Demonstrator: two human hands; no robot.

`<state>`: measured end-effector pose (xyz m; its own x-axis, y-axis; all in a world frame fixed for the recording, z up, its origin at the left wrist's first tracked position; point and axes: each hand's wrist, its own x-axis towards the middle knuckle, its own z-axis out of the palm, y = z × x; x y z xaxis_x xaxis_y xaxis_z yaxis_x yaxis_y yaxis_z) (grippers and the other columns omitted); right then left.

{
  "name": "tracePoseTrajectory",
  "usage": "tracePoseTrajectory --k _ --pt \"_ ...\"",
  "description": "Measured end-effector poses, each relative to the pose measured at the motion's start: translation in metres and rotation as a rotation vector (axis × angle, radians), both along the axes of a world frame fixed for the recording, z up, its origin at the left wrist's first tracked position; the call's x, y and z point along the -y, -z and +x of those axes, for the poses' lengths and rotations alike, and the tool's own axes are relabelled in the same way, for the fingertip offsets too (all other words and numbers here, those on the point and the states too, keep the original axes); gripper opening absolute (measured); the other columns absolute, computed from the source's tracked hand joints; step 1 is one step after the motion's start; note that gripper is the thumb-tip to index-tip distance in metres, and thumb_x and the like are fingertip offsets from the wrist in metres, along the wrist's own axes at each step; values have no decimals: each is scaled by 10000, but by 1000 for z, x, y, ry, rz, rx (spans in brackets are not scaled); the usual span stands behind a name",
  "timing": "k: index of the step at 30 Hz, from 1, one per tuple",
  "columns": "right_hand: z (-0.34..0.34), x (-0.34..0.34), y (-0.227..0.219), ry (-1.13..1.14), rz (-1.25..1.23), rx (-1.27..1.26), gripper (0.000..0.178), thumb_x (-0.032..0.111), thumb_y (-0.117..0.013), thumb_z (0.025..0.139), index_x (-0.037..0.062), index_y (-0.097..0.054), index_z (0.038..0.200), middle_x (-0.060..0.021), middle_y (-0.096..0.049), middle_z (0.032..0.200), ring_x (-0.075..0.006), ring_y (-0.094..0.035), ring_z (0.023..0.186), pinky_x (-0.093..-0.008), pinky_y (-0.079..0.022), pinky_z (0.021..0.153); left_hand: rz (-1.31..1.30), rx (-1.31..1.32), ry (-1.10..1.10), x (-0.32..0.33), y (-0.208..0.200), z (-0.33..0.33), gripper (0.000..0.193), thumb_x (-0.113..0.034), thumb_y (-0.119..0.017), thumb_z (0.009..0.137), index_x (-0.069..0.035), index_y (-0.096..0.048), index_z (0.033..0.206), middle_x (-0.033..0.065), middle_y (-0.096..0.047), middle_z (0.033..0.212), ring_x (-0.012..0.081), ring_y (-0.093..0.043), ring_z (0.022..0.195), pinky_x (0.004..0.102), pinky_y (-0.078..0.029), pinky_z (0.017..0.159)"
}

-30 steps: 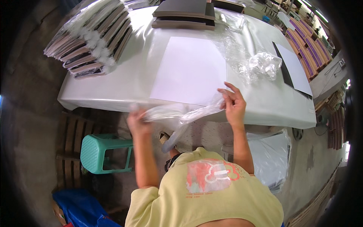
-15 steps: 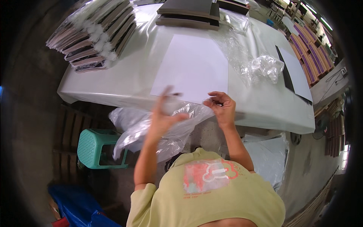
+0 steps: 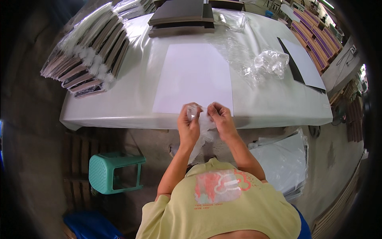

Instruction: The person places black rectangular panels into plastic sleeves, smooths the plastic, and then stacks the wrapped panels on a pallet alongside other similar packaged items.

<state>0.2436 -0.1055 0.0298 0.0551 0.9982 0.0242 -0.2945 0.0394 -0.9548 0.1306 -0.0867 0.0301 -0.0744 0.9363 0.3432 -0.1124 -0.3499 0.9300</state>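
Observation:
Both my hands pinch the edge of a clear plastic bag at the near edge of the table. My left hand has its fingers closed on one side of it, and my right hand grips the other side a short way off. The bag hangs down between them in front of my shirt. Just beyond my fingers lies a large white sheet, flat on the table.
Dark boards are stacked at the back. Wrapped stacks of boards stand at the left, and crumpled clear plastic lies right of the sheet. Another white sheet rests on a black board. A green stool stands below.
My left hand has moved right and closed on the plastic, next to my right hand. The bag, spread out to the left before, now hangs bunched between my hands.

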Motion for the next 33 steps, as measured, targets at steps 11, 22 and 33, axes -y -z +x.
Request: tracePoseTrajectory --k 11,22,33 --pt "76 -2 -14 73 -206 -480 278 390 -491 842 127 -506 753 66 -368 511 -21 -284 350 -180 -215 324 -331 -158 1164 29 12 -91 267 -182 -693 669 -22 -613 867 49 -589 793 121 -500 569 241 -393 560" --pt "151 50 52 -92 -172 23 436 436 -534 799 67 -505 1029 -29 -544 894 -81 -508 773 -234 -427 627 162 1123 794 45 30 -197 849 -666 -576 606 -59 -426 1180 177 -465 1164 248 -461 1016 464 -352 881" --pt "117 57 49 -321 220 -273 636 508 -563 712 67 -461 1159 -84 -537 1061 -202 -513 937 -371 -397 842 -549 387 470 16 -2 -122 221 -66 -686 661 11 -598 849 47 -595 703 138 -563 674 268 -448 598"
